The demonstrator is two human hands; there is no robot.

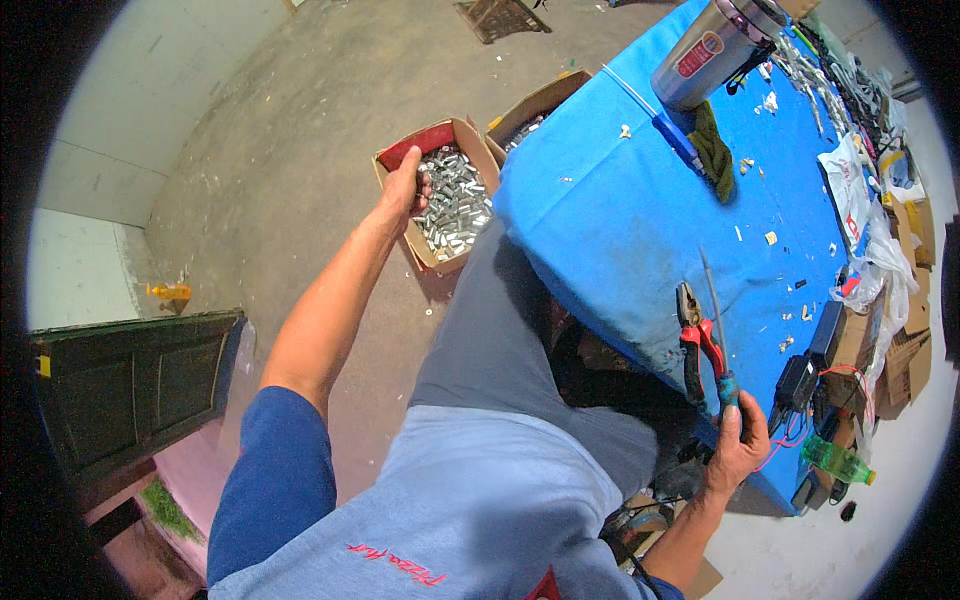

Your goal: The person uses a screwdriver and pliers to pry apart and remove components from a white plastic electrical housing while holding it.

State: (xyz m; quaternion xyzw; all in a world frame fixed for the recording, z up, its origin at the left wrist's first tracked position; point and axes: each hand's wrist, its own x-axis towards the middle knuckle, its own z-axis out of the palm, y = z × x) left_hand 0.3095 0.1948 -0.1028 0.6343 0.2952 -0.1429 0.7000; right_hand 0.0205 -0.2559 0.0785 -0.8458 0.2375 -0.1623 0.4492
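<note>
My left hand (pixel 407 186) is over the left side of a cardboard box (pixel 483 150) full of small silvery metal cylinders (pixel 455 200). Its thumb points up and its fingers curl in; whatever they hold, if anything, is hidden. In my right hand (pixel 741 440), at the near edge of the blue-covered table (pixel 640 240), is a screwdriver (pixel 727 386) with a teal handle and a long thin shaft pointing away from me. Just left of the screwdriver lies a pair of pliers (pixel 696 335) with red and black grips, jaws facing the far side.
A second cardboard box (pixel 540 103) stands behind the first. On the table are a steel travel mug (pixel 705 58), a dark green cloth (pixel 711 150) and scattered scraps. Plastic bags, cables and a green bottle (pixel 838 460) line the right side. A dark panelled door (pixel 140 395) is at left.
</note>
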